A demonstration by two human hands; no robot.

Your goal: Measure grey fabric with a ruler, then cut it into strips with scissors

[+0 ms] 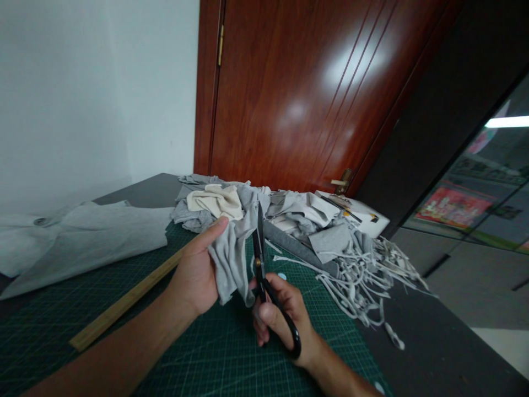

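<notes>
Light grey soft cloth: a crumpled piece [231, 256] hangs in loose folds from the left hand [198, 275], its lower edge above the mat and its right side next to the blades.
Left hand: closed on that cloth, thumb pointing away from the wearer along its upper part.
Right hand: wrapped around the handles of the black-handled metal scissors [258, 262], fingers through or about the loops [291, 309].
Scissor blades: pointing away from the right hand, close together; whether they grip any cloth cannot be told.
Step in hand: seemingly trimming or lining up a cut, judging by the blades beside the cloth.
What a cut calls for: the cloth drawn flatter by the left hand, its edge between opened blades, fingers clear of the metal.
Green gridded mat: under both hands [198, 353], on a dark grey tabletop [433, 342].
Wooden ruler: a long, flat, yellowish strip [124, 300] on the mat, left of the left hand and partly behind it.
Pale grey fabric panel: spread out beyond the ruler, to the left of the left hand [103, 226].
Cream cloth: bunched just beyond the left thumb [217, 201], among grey pieces.
Whitish cords: a tangled heap [359, 286] beyond and right of the right hand.
</notes>
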